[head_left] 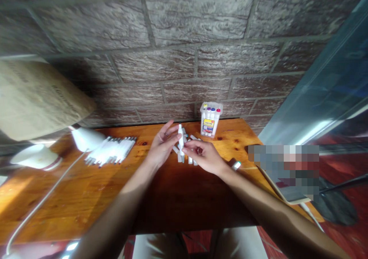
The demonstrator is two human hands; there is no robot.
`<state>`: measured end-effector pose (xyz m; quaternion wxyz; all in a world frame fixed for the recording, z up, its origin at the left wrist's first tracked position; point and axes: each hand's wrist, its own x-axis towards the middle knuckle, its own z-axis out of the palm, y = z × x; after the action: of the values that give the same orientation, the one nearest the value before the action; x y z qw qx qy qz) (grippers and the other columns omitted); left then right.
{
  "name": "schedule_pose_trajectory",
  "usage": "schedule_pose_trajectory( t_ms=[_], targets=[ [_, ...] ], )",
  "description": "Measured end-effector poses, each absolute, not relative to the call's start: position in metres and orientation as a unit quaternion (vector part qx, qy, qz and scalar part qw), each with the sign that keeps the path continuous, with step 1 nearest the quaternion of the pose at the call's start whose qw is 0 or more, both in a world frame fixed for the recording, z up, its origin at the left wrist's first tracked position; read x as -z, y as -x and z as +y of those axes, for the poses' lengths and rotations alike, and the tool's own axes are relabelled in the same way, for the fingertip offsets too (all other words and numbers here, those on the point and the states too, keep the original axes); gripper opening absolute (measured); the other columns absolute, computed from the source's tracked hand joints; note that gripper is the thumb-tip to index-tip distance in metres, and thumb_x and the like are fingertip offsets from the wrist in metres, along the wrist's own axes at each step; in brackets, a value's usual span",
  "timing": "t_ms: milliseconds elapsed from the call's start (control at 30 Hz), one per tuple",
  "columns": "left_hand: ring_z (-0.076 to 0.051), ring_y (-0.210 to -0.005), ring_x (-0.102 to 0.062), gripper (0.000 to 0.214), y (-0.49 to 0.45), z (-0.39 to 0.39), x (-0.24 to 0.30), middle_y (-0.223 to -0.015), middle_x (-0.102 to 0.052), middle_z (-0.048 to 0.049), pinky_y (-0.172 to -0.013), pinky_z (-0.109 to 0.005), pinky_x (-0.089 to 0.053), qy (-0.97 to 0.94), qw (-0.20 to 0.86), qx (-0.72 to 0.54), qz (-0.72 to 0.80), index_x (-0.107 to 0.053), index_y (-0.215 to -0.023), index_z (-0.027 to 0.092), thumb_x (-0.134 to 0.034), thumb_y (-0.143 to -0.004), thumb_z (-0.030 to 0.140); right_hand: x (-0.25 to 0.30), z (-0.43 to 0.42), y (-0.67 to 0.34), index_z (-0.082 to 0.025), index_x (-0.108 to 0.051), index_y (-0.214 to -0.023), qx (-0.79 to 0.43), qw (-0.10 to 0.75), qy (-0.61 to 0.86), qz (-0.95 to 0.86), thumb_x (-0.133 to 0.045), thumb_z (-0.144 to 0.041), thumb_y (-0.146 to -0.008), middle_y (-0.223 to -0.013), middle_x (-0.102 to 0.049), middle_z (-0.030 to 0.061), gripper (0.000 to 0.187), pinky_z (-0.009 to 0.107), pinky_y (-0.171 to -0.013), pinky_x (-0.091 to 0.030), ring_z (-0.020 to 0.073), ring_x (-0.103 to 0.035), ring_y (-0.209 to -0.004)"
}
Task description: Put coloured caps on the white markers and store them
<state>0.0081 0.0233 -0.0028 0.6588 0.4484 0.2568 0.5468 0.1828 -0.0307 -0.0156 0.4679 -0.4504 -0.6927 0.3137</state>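
Observation:
A white marker [181, 136] is held upright between my two hands, with a grey tip at its lower end. My left hand [161, 148] pinches its upper part with the thumb, the other fingers stretched out behind. The fingertips of my right hand [205, 156] are closed on its lower part. Several loose white markers [190, 160] lie on the table under and behind my hands, partly hidden by them. Just beyond my right hand stands a clear plastic case [220, 117] with several markers upright in it, their caps yellow, purple, blue and red.
A row of white markers [112, 151] lies on the wooden table [161, 205] to the left. Farther left are a lamp [43, 98], a white cup [37, 157] and a white cord [47, 199]. A tablet [290, 188] rests at the right edge. A brick wall [178, 63] rises behind.

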Motion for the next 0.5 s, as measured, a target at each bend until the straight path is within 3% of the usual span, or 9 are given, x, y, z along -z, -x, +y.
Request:
schedule_pose_trajectory(
  t_ms=[100,200,300,400,500],
  targets=[
    [-0.016,-0.099,-0.07,0.046,-0.015,0.017,0.008,-0.109,-0.076,-0.0035,-0.094,-0.028,-0.051,-0.493,0.654,-0.51,0.264,-0.071,-0.119,0.023,-0.084,-0.074,0.025,0.018,-0.031,-0.181,-0.018,-0.075,-0.088,-0.348,0.461,0.441,-0.687,-0.062,-0.041,-0.092,-0.072,-0.068,0.0005,0.027,0.025,-0.059,-0.042,0.0129,-0.055,-0.062],
    [-0.018,-0.09,-0.071,0.031,-0.019,0.013,0.011,-0.097,-0.078,-0.0064,-0.085,-0.026,-0.052,-0.569,0.635,-0.428,0.3,-0.078,-0.101,0.016,-0.077,-0.083,0.04,0.018,-0.03,-0.185,-0.017,-0.075,-0.088,-0.355,0.434,0.437,-0.704,-0.059,-0.039,-0.094,-0.071,-0.064,-0.0001,0.028,0.024,-0.06,-0.042,0.0124,-0.053,-0.062],
    [-0.018,-0.083,-0.071,0.035,-0.019,0.013,0.012,-0.092,-0.078,-0.007,-0.077,-0.024,-0.052,-0.593,0.612,-0.413,0.322,-0.079,-0.096,0.015,-0.075,-0.082,0.047,0.011,-0.025,-0.192,-0.016,-0.075,-0.087,-0.367,0.418,0.427,-0.713,-0.057,-0.042,-0.095,-0.07,-0.064,0.0001,0.032,0.024,-0.059,-0.041,0.0123,-0.053,-0.062],
    [-0.02,-0.083,-0.073,0.04,-0.017,0.017,0.012,-0.095,-0.079,-0.0097,-0.081,-0.029,-0.054,-0.556,0.632,-0.434,0.322,-0.077,-0.099,0.013,-0.077,-0.08,0.049,-0.008,-0.024,-0.212,-0.015,-0.074,-0.083,-0.354,0.385,0.429,-0.736,-0.057,-0.045,-0.093,-0.072,-0.067,0.0017,0.035,0.025,-0.061,-0.043,0.0139,-0.057,-0.065],
    [-0.023,-0.084,-0.075,0.046,-0.014,0.022,0.01,-0.097,-0.079,-0.0142,-0.084,-0.035,-0.057,-0.511,0.662,-0.446,0.319,-0.075,-0.099,0.01,-0.078,-0.078,0.051,-0.031,-0.043,-0.256,-0.02,-0.076,-0.089,-0.333,0.269,0.455,-0.781,-0.064,-0.044,-0.088,-0.088,-0.075,0.0031,0.027,0.026,-0.069,-0.048,0.0168,-0.064,-0.075]
  ],
)
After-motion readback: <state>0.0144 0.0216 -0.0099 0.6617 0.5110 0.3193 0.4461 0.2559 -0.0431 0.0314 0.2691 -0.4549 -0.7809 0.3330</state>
